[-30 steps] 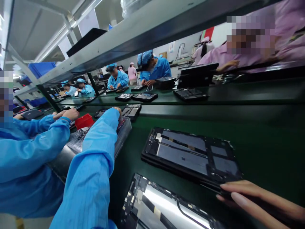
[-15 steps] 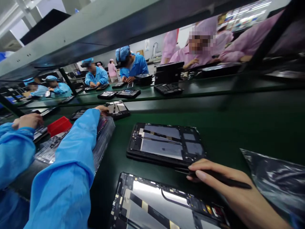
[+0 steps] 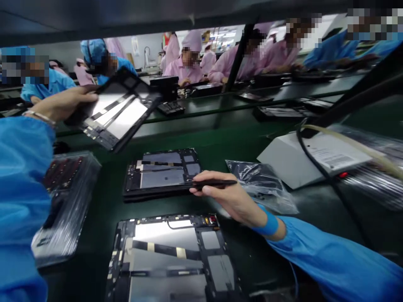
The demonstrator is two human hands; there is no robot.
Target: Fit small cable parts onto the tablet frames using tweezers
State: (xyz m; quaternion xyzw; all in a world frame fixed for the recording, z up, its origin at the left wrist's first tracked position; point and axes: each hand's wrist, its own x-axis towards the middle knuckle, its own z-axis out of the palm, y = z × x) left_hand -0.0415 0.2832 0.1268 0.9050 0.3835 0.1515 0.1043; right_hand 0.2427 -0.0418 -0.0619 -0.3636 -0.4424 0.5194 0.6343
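My left hand [image 3: 63, 102] grips an opened tablet [image 3: 118, 111] by one edge and holds it tilted in the air at upper left, its inner side with bright panels and dark strips toward me. Black tweezers [image 3: 217, 183] are pinched in my right hand [image 3: 220, 191], their tips over the front edge of a stack of opened tablets [image 3: 163, 174] on the green bench. Closer to me lies another opened tablet [image 3: 170, 260], flat, with its silver inside facing up and its lower edge cut off by the frame.
At left stands a clear plastic tray stack [image 3: 75, 209] with dark red boards. A clear bag [image 3: 261, 184], a white box [image 3: 315, 155] and a black cable [image 3: 321, 167] are at right. Co-workers [image 3: 189, 63] sit beyond the overhead shelf [image 3: 126, 21].
My left hand has lifted the tablet from the far left of the bench and brought it up and closer. The view has swung right; my right hand still has the tweezers.
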